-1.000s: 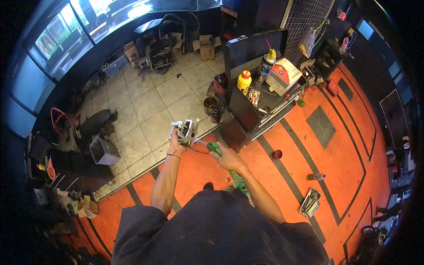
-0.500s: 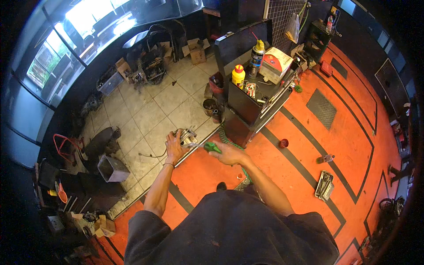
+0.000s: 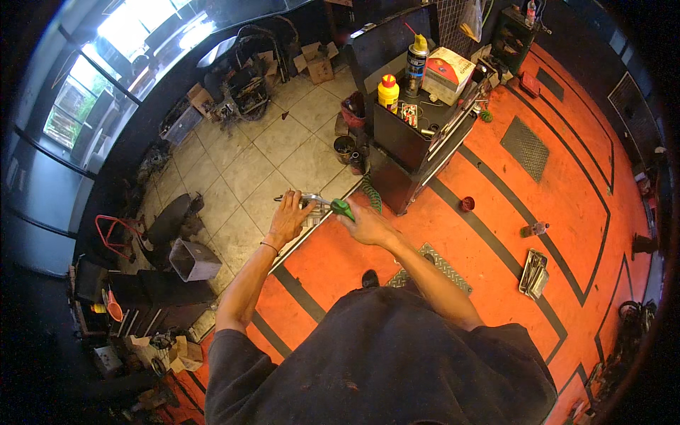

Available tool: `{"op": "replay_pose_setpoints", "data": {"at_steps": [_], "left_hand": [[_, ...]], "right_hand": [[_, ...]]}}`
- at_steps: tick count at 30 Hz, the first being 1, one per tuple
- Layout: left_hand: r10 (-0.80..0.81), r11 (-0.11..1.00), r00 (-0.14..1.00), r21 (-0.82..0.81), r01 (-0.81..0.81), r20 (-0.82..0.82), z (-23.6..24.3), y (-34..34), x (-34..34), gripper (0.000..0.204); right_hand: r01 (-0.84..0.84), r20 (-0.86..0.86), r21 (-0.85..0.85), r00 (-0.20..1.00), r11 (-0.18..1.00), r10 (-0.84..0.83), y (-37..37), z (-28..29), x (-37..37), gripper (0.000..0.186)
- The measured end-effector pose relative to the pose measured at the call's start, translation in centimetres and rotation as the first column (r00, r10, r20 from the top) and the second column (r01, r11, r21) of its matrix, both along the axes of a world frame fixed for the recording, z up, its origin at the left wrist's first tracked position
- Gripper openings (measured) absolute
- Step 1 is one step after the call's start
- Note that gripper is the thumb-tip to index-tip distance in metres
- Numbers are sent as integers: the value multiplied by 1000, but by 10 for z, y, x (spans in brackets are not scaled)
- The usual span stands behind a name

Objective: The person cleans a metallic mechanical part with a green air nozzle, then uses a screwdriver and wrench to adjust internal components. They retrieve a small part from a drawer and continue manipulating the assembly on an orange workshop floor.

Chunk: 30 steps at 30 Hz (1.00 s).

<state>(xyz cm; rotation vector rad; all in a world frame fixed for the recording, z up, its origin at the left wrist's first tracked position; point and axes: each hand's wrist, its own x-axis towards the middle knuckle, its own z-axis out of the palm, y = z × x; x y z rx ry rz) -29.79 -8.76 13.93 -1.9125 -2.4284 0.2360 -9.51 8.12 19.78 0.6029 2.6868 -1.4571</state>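
Note:
My left hand (image 3: 289, 216) grips a metal engine part (image 3: 312, 221), its fingers spread over the top and hiding much of it. My right hand (image 3: 364, 225) is closed on a green-handled screwdriver (image 3: 341, 208) to the right of that part. The tool's pale shaft points left toward the top of the part, near my left fingertips; whether its tip touches is too small to tell. Both hands are held out in front of me over the border between the tiled floor (image 3: 241, 170) and the orange floor (image 3: 319, 265).
A black cabinet (image 3: 397, 170) with a spray can (image 3: 415, 67), yellow bottle (image 3: 387, 92) and box (image 3: 448, 74) stands ahead right. A green coiled hose (image 3: 371, 191) lies beside it. A tool tray (image 3: 532, 275) and red cup (image 3: 467, 204) are to the right, a grey bin (image 3: 193, 261) left.
The part has turned, and my left hand has shifted from its side to over its top. Both hands have risen in the picture, with the screwdriver's shaft now higher on the part.

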Motion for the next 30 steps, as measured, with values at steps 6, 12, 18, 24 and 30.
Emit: {"op": "replay_pose_setpoints", "data": {"at_steps": [6,12,18,24,30], "left_hand": [[-145,979,988,139,152,-56,-19,-13,-2,87],[-8,988,999,156,13,-31,-19,-16,2,83],[205,941,970,248,-232,128,-13,-16,5,87],[437,845,851,192,-499,290,-13,-14,8,86],[574,613,542,117,-782,615,-45,-30,0,94]], "right_hand": [[-45,20,-34,999,998,46,-12,17,2,51],[-85,63,-33,994,996,87,-10,3,22,49],[64,31,18,997,998,-65,-28,-6,35,43],[35,130,-31,991,999,-31,-40,-6,31,45],[49,148,-22,988,999,-46,-40,-30,29,58]]}}
